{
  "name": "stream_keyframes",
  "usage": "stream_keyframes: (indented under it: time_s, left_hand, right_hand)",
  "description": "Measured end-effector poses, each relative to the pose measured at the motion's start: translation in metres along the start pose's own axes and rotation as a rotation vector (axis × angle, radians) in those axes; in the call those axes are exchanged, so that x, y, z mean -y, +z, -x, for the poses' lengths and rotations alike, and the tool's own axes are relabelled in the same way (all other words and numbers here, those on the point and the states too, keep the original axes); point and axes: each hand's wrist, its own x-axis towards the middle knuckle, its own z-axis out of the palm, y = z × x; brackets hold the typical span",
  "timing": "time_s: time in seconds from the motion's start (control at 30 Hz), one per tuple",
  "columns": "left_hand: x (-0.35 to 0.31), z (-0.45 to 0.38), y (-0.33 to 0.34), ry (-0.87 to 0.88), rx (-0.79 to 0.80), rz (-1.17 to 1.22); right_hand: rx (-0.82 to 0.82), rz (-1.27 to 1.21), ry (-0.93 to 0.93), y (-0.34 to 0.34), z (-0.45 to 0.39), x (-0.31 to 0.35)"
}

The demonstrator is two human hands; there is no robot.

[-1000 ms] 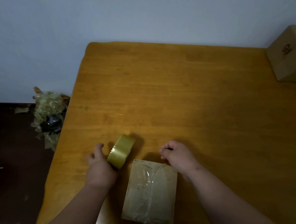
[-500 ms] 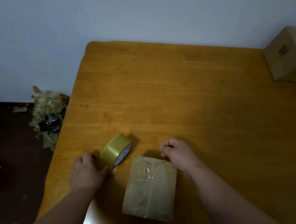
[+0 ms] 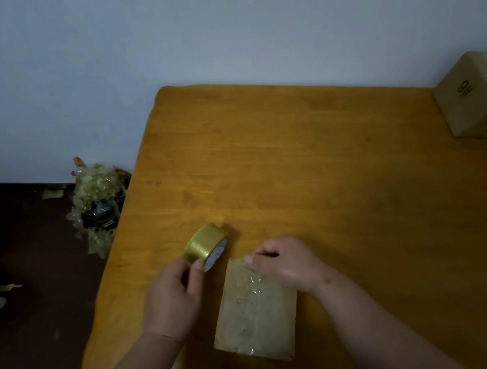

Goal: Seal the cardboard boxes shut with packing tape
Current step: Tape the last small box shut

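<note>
A small flat cardboard box, covered with shiny clear tape, lies near the front edge of the wooden table. Just left of its far end stands a roll of yellowish packing tape on its edge. My left hand pinches the near side of the roll between thumb and fingers. My right hand rests on the box's far right corner with its fingers curled over the far edge; what the fingertips hold is hidden.
A larger cardboard box sits at the table's far right corner. On the dark floor to the left lies a heap of crumpled used tape with loose scraps around it. A pale wall runs behind the table.
My left hand let go of the roll and drew back to the left, then came back and pinched it again. The right hand stayed at the box's far end.
</note>
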Motion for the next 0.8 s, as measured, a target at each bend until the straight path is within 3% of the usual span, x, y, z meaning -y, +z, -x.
stream_keyframes:
  time_s: [0.1,0.2,0.4,0.53,0.63,0.7,0.8]
  left_hand:
    - [-0.017,0.015,0.009,0.065,0.186,0.035]
    - [-0.023,0.017,0.014,0.010,0.312,0.022]
    - [-0.041,-0.001,0.010,-0.068,0.319,0.076]
    - [-0.053,0.007,0.005,-0.118,0.191,0.181]
    - [-0.046,0.030,0.005,-0.263,0.085,0.272]
    - [-0.039,0.047,0.010,-0.412,0.152,0.393]
    - [-0.032,0.060,0.019,-0.464,0.181,0.551]
  right_hand:
    - [0.044,0.266,-0.060,0.005,-0.001,-0.002]
    - [0.050,0.425,-0.084,0.007,0.001,-0.005]
    - [-0.105,0.510,-0.062,0.019,0.007,-0.017]
    - [-0.285,0.364,-0.011,0.022,0.023,-0.030]
    - [-0.376,0.358,0.003,0.026,0.032,-0.039]
    - [-0.309,0.313,0.032,0.035,0.034,-0.040]
    - [-0.180,-0.026,0.116,0.046,0.035,-0.042]
